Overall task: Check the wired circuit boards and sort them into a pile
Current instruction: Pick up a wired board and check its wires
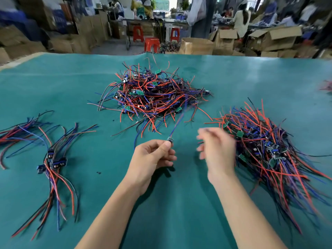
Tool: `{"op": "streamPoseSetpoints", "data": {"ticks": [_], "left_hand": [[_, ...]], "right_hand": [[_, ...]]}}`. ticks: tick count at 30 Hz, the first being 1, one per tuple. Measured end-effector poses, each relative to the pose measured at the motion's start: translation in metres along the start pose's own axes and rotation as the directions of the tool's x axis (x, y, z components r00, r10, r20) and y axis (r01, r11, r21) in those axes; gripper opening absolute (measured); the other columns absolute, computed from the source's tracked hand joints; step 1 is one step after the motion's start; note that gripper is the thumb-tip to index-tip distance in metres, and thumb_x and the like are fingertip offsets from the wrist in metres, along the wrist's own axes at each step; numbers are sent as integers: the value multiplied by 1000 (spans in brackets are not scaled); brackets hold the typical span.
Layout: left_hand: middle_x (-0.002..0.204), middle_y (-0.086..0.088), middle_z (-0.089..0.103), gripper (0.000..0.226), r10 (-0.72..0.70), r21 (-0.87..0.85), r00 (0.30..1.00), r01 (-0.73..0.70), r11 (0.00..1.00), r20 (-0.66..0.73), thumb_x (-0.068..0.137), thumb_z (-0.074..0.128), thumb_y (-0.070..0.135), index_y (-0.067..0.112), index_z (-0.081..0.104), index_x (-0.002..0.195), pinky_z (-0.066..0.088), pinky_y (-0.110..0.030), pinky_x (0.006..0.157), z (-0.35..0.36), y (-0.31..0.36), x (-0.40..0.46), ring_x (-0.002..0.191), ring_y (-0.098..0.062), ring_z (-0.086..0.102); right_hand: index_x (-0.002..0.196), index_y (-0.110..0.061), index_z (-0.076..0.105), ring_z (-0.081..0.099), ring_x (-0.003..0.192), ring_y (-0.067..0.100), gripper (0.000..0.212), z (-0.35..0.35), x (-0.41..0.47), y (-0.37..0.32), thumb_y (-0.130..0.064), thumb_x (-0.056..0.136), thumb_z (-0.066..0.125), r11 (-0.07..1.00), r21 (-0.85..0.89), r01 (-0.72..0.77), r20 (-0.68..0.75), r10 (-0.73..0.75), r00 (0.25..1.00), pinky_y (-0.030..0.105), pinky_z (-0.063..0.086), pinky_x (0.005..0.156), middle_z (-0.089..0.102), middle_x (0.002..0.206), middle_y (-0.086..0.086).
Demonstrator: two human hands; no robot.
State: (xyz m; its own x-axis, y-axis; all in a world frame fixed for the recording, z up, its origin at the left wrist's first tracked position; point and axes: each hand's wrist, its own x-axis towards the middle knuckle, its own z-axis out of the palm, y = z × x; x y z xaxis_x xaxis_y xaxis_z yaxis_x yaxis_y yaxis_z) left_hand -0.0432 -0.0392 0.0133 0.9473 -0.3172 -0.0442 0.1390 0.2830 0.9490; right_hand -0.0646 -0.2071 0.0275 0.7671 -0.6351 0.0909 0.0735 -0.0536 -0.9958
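Observation:
My left hand pinches a small wired circuit board between thumb and forefinger, its blue wires trailing up toward the middle heap. My right hand hovers blurred to the right of it, fingers loosely spread and holding nothing. A big tangled heap of wired boards lies at the centre of the table. A second pile with red, blue and black wires sits on the right, just beside my right hand. A small bundle of boards lies on the left.
The green table mat shows bare in front of me. More loose wires lie at the far left edge, and a few at the far right. Beyond the table are cardboard boxes, red stools and people at benches.

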Motion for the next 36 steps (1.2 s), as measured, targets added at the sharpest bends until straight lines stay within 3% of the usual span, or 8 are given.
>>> {"op": "streamPoseSetpoints", "data": {"ticks": [4,8,12,17,20,24,27,36], "left_hand": [[77,-17,69,11,32,91,999,-34,995,21,93,65,8,-2,70,93,53,-23,60,1,-2,-3,67,-19,64],[93,-23,73,14,23,201,994,-44,979,109,91,69,8,2,72,103,52,-23,63,3,2,-6,72,-16,65],[98,-21,74,24,-24,148,994,7,989,107,91,66,5,3,66,115,53,-23,64,4,3,-5,73,-19,67],[92,-23,71,16,-44,107,998,39,993,42,96,57,-1,-8,64,109,55,-24,65,-1,-1,0,72,-23,64],[91,-23,70,14,-48,119,998,43,992,42,97,56,-2,-9,64,106,55,-25,64,0,-2,1,71,-23,64],[86,-20,69,14,-59,81,998,57,995,31,97,54,-4,-12,62,105,55,-24,63,-1,0,2,68,-23,63],[87,-21,68,16,-68,57,997,66,996,36,97,53,-4,-14,61,107,55,-25,63,-2,0,3,68,-23,62],[87,-21,67,17,-78,65,994,73,995,73,98,51,-3,-13,61,108,55,-25,65,-7,0,5,68,-21,63]], "right_hand": [[87,-25,78,68,71,3,22,23,-31,-5,-46,81,73,941,-259,219,379,-110,919,28,53,66,75,81,-8],[75,-23,77,67,64,9,10,7,-25,-21,-23,84,79,951,-262,162,351,-62,934,36,54,65,74,70,-6],[78,-35,77,72,66,13,13,-46,1,-52,-44,71,71,890,-377,255,214,-184,959,32,50,58,75,70,-7],[80,-48,73,72,74,25,32,-157,67,-72,-68,57,64,628,-763,152,46,-183,982,46,58,78,71,63,-10],[63,-30,67,71,80,34,55,-180,93,-68,-82,54,52,378,-913,151,69,-222,973,54,57,84,71,68,-2],[75,-55,64,66,73,19,10,-97,72,-93,-60,73,55,340,-878,337,254,-266,930,31,50,77,61,63,-27],[71,-41,70,67,70,13,16,-5,62,-101,-31,83,69,368,-723,584,532,-242,811,24,42,72,64,64,-23],[106,-31,71,65,105,34,13,154,94,-47,-25,96,66,357,-650,671,690,-93,718,44,54,95,70,115,8]]}}
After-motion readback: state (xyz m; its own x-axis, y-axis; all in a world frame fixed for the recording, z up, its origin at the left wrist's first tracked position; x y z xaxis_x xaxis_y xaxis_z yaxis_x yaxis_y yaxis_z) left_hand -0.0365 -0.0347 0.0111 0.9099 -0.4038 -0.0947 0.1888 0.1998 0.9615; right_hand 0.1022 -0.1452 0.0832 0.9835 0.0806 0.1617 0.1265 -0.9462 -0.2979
